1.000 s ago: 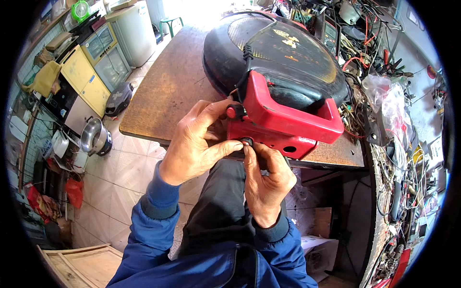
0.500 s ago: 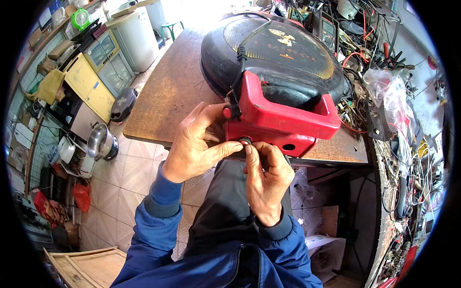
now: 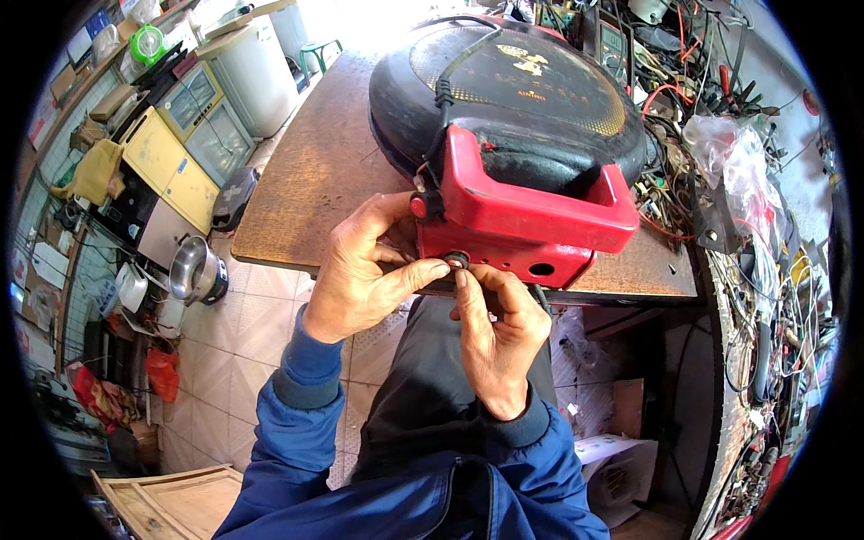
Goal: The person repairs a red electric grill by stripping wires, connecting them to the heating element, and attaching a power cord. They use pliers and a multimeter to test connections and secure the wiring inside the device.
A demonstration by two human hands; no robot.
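Observation:
A round black electric griddle with a red handle housing lies on the wooden table, its handle toward me. A small dark ring-shaped fitting sits low on the housing's front face. My left hand grips the left edge of the housing, thumb tip against the fitting. My right hand is closed, thumb and forefinger pinched at the fitting's lower right; anything between those fingertips is hidden. Beside my left forefinger is a red round button. A dark cord runs across the lid.
Bare wood of the table shows left of the griddle. Tangled wires and tools crowd the right side, with a clear plastic bag. On the tiled floor stands a steel pot; a yellow cabinet is beyond it.
The griddle and housing sit very slightly higher and farther left in view, the whole scene having shifted a little. Both hands keep nearly the same grip at the fitting.

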